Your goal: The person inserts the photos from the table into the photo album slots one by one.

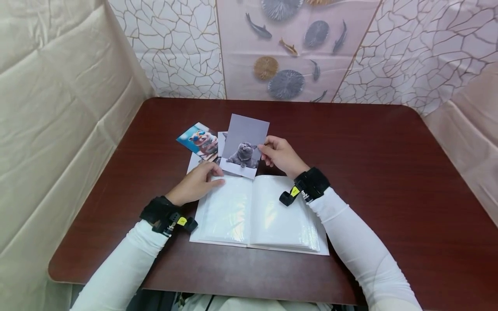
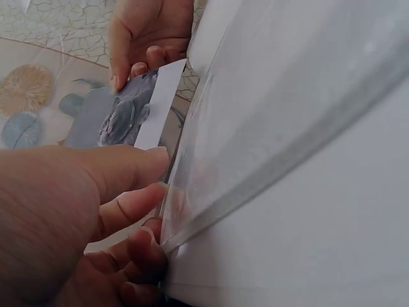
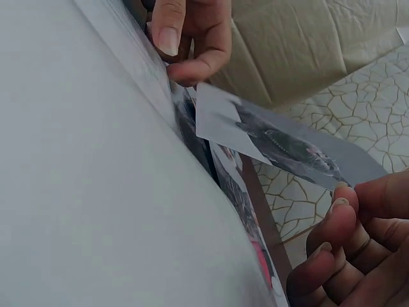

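Note:
A photo album (image 1: 227,211) lies spread on the table, its pages showing clear plastic pockets (image 2: 255,121). My right hand (image 1: 284,154) pinches a photo card of a grey cat (image 1: 243,153) by its right edge, holding it tilted over the album's top edge. In the right wrist view the card's white lower border (image 3: 220,121) points toward the pocket opening. My left hand (image 1: 198,183) is at the upper left of the album. Its thumb and index finger stand apart, fingertips right at the pocket's edge in the left wrist view.
Behind the album lie more photo cards, one showing an animal in sunglasses on blue (image 1: 200,140); others are partly covered. The dark red-brown table (image 1: 389,185) extends on both sides. A patterned cloth (image 1: 288,47) hangs behind it, and a cream curtain (image 1: 58,129) stands at left.

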`<action>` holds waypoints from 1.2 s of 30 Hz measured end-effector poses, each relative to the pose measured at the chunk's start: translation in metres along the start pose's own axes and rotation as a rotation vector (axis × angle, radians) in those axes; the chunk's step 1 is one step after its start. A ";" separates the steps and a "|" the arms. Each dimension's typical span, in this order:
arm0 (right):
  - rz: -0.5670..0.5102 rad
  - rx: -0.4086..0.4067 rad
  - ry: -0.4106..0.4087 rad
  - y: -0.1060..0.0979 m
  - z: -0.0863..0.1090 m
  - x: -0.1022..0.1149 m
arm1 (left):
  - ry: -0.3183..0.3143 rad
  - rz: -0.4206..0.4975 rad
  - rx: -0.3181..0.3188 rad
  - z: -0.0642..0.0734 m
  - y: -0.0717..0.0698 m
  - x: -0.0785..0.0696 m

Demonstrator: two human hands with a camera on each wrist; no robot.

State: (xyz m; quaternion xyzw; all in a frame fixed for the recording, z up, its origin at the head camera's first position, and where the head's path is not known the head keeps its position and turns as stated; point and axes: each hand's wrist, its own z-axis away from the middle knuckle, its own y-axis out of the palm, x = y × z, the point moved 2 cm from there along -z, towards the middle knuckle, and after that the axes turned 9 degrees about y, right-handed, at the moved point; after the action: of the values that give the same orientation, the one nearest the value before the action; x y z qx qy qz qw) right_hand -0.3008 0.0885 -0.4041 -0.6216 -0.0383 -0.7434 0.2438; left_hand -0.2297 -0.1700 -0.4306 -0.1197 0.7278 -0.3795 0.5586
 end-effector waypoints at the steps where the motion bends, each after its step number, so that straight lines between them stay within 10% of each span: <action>1: 0.002 0.000 0.001 0.000 0.000 0.000 | -0.002 -0.009 0.000 0.000 0.000 0.000; 36: -0.036 -0.058 0.034 -0.011 0.000 0.000 | 0.011 -0.013 -0.060 0.001 0.001 -0.002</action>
State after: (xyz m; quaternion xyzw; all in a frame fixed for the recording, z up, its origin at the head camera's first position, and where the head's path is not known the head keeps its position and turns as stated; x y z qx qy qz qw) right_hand -0.3054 0.0985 -0.4010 -0.6151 -0.0237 -0.7588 0.2128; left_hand -0.2277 -0.1686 -0.4298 -0.1391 0.7411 -0.3616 0.5483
